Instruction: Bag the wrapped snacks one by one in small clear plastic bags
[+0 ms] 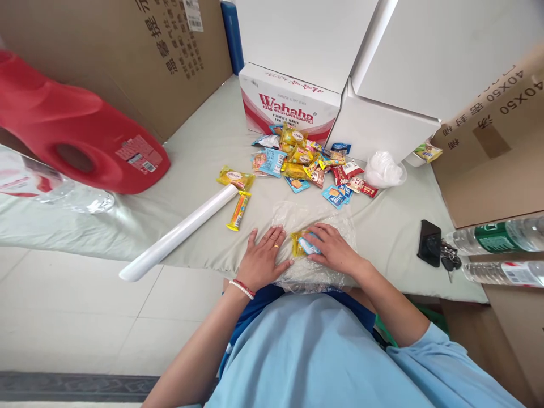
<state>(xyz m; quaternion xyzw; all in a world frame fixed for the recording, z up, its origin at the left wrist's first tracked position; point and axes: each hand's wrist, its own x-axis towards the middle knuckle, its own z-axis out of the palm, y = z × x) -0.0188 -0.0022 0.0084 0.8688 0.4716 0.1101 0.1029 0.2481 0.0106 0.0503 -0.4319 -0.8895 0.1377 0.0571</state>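
Jug (102, 124): cut off at left.
Left hand (262, 258): fingers spread, thumb over the film (293, 214).
Packets (296, 244): on the film, partly hidden under right fingers.
Right hand (334, 247): curved over packets; whether gripping, cannot tell.
Bottles (495, 236): cut off at right.

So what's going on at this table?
Someone's bare right hand is on a blue-and-white snack packet, with a yellow snack packet against it, both over clear plastic film. The left hand lies spread at the film's left side. More wrapped snacks are heaped by the Wahaha water box.
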